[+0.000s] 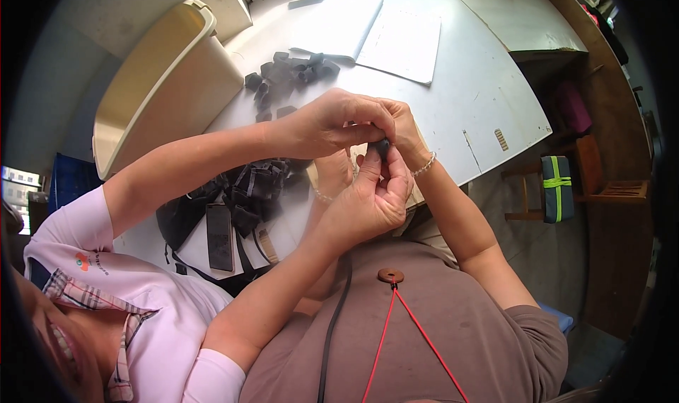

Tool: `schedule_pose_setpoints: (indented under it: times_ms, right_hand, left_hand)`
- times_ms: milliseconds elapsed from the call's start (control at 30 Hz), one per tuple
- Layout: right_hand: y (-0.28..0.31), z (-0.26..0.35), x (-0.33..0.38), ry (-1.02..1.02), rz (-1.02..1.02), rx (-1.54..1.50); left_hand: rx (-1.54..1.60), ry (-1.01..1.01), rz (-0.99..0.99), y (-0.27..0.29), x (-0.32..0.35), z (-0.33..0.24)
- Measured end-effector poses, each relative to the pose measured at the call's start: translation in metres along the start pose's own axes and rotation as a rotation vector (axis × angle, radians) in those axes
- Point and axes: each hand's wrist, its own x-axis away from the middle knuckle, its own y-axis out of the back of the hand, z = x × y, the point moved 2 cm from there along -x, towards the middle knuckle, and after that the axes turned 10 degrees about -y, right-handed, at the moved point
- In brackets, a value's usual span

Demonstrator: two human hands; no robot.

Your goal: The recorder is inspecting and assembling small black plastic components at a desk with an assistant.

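A co-worker in a pale pink shirt leans in from the left, and both of their hands (375, 205) pinch a small black piece (380, 148) in front of me. My right hand (408, 125), with a beaded bracelet at its wrist, is close behind the co-worker's upper hand, its fingers mostly hidden. Behind the co-worker's lower arm, my left hand (332, 172) shows only in part, also with a bracelet. Whether either of my hands holds anything is hidden. A pile of black fabric-like pieces (263, 183) lies left of my left hand.
More small black pieces (293, 77) are heaped farther back on the white table (474, 113). An open notebook (399, 42) lies at the far side. At left stands a beige bin (166, 84); a phone (220, 237) rests beside the black pile. A stool with a green-strapped dark top (559, 191) is right.
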Motion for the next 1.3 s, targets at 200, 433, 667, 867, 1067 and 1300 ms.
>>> schedule_pose_setpoints:
  times_ms: [200,433,667,867,1067,1300]
  right_hand:
    - [0.008,-0.018,0.001,-0.012,-0.069,0.033]
    - [0.002,-0.02,0.003,-0.083,-0.102,0.06]
    - [0.007,-0.032,0.004,-0.071,-0.094,0.029]
    - [0.008,-0.035,0.005,-0.068,-0.115,0.034]
    - [0.01,-0.04,0.005,-0.076,-0.124,0.017]
    - [0.01,-0.042,0.005,-0.062,-0.108,-0.033]
  left_hand:
    - [-0.02,-0.04,-0.009,-0.006,0.008,0.012]
    - [-0.057,-0.075,-0.048,-0.021,0.017,0.022]
    - [0.053,0.023,-0.005,-0.015,0.017,0.025]
    - [0.088,0.076,-0.005,-0.015,0.017,0.025]
    - [0.119,0.135,-0.014,-0.016,0.015,0.023]
    - [0.16,0.119,-0.019,-0.018,0.014,0.021]
